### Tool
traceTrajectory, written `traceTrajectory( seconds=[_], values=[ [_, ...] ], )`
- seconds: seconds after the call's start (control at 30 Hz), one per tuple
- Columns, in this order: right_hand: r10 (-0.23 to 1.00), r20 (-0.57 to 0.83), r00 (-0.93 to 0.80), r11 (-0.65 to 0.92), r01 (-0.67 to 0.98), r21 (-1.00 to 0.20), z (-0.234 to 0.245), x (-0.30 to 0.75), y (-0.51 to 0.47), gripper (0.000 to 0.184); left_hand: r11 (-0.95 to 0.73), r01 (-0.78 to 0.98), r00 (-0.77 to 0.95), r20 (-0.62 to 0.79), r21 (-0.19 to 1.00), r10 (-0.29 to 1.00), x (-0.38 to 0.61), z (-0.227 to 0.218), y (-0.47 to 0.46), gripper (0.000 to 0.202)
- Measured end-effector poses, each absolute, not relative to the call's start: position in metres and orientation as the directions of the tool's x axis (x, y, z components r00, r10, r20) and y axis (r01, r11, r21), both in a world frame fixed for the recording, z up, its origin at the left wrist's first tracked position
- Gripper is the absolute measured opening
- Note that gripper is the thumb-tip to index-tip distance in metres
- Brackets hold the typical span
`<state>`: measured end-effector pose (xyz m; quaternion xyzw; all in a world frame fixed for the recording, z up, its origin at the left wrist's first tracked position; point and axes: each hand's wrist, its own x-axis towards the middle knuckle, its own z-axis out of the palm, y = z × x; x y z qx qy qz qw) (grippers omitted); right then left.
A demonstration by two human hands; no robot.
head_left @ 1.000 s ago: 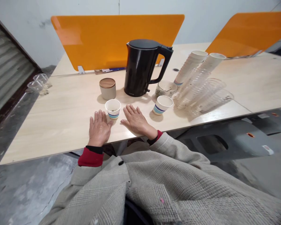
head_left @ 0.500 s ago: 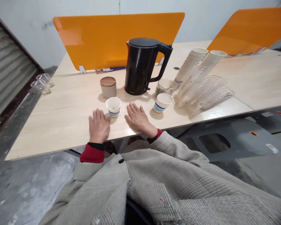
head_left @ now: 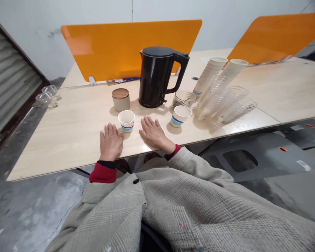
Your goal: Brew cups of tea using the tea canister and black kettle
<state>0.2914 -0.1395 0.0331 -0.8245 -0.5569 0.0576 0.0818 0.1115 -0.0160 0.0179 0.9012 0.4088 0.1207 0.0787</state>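
Observation:
My left hand point(head_left: 111, 142) lies flat on the pale wooden table point(head_left: 60, 140), holding nothing, its thumb close to a paper cup point(head_left: 126, 121) with blue stripes. A few dark bits show inside that cup. On the other side of it, my right hand point(head_left: 154, 133) also rests palm down with fingers stretched out. A second striped paper cup point(head_left: 180, 116) stands upright to the right of this hand, not touched. Behind the cups are a grey canister point(head_left: 121, 101) with a wooden lid and a black electric kettle point(head_left: 154, 78), its handle pointing right.
A ribbed glass bowl point(head_left: 184, 98) holds something dark. Leaning stacks of paper cups point(head_left: 210, 75) and clear plastic cups point(head_left: 225, 105) are on the right. Two clear cups point(head_left: 47, 98) sit at the left edge. Orange dividers point(head_left: 102, 49) stand behind; a grey stool point(head_left: 267, 150) is at right.
The camera view has shifted slightly, so the table items sit a little lower in the picture. Both hands stay flat in the same places on the table.

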Motion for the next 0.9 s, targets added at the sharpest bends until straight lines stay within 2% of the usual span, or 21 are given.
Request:
traceTrajectory(
  seconds=[0.13, 0.33, 0.63, 0.9],
  values=[
    [0.932, 0.009, 0.361, -0.353, 0.916, -0.189, 0.029, 0.293, -0.139, 0.071, -0.643, 0.734, 0.637, 0.104, 0.218, 0.764, 0.112, 0.021, -0.017, 0.072],
    [0.934, 0.028, 0.357, -0.346, 0.920, -0.182, 0.026, 0.294, -0.139, 0.070, -0.644, 0.727, 0.634, 0.125, 0.239, 0.763, 0.112, 0.022, -0.017, 0.070],
    [0.928, -0.009, 0.373, -0.369, 0.914, -0.166, 0.032, 0.291, -0.138, 0.070, -0.614, 0.784, 0.616, 0.005, 0.086, 0.788, 0.115, 0.039, -0.027, 0.071],
    [0.929, -0.014, 0.369, -0.366, 0.916, -0.167, 0.032, 0.291, -0.138, 0.069, -0.623, 0.778, 0.625, 0.007, 0.080, 0.781, 0.114, 0.040, -0.027, 0.072]
  ],
)
